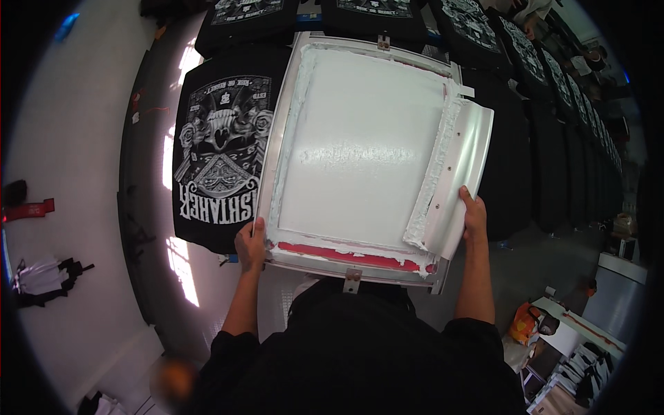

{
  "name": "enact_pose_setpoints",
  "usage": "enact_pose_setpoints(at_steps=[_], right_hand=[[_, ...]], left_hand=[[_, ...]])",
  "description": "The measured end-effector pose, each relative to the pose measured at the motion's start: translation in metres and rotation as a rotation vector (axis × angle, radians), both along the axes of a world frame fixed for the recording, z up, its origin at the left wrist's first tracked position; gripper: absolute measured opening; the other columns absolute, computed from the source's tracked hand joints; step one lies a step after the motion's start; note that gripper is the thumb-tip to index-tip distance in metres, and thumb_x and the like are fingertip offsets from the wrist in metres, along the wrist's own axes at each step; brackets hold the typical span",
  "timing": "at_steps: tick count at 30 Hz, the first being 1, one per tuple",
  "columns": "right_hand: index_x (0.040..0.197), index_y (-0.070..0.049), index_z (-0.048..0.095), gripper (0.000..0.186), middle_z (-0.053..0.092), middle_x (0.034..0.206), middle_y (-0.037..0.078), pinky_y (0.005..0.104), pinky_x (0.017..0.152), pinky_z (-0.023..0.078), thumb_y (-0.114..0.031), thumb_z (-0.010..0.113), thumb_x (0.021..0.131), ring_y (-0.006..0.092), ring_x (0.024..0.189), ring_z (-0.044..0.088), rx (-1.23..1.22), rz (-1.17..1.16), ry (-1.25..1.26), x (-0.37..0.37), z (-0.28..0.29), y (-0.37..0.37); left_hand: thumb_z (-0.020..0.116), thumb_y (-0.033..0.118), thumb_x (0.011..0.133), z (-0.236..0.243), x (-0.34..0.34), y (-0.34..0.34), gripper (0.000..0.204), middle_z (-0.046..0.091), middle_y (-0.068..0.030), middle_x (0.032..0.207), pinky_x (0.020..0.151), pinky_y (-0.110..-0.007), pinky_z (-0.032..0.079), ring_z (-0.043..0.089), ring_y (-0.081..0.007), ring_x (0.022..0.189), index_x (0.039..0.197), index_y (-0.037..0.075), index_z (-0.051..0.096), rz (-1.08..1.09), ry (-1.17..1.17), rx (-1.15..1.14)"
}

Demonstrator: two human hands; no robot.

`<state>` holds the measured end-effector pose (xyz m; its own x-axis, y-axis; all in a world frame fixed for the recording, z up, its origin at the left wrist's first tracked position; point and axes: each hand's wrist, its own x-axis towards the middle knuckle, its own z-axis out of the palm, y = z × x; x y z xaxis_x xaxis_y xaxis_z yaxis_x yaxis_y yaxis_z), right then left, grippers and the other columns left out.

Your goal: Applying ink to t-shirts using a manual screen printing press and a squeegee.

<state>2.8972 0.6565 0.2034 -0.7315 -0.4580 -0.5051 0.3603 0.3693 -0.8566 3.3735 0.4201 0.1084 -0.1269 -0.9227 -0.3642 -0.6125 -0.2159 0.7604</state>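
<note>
A screen printing frame (277, 149) with a metal rim lies across my front, slightly tilted, its pale mesh coated with white ink. Thick white ink lines the mesh edges, and a pink-red strip shows along the near side. My left hand (252, 243) is closed on the frame's near left corner. On the right side of the screen rests a squeegee (462, 176) with a broad silvery metal handle and ink-caked blade edge. My right hand (474, 216) is closed around the squeegee's outer edge; whether its hidden fingers also hold the frame, I cannot tell.
Left of the frame lies a black T-shirt (225, 145) with a white skull print. More printed black shirts (470, 28) run in rows at the far side and right. Metal clips (352, 282) sit on the frame's near and far edges. Other people work at far right.
</note>
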Motion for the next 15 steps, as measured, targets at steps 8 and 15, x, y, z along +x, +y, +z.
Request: enact_pose_setpoints(at_steps=[8,15], right_hand=[[0.123,0.006,0.061,0.049,0.072,0.106,0.015,0.0345,0.08,0.059,-0.034,0.073,0.096,0.022,0.09,0.072,-0.063,0.035,-0.077,-0.014,-0.019,-0.01],[0.123,0.006,0.061,0.047,0.072,0.107,0.015,0.0345,0.081,0.059,-0.032,0.073,0.097,0.021,0.091,0.071,-0.06,0.1,-0.185,-0.09,-0.043,0.015]], left_hand=[[0.061,0.052,0.1,0.007,0.007,0.037,0.057,0.069,-0.0103,0.077,0.068,-0.036,0.049,0.059,-0.0173,0.072,0.103,-0.004,0.073,0.05,-0.077,0.039],[0.061,0.038,0.104,-0.014,-0.054,0.1,0.048,0.069,-0.0118,0.097,0.083,-0.033,0.051,0.062,-0.019,0.086,0.127,-0.004,0.059,0.103,0.225,-0.119]])
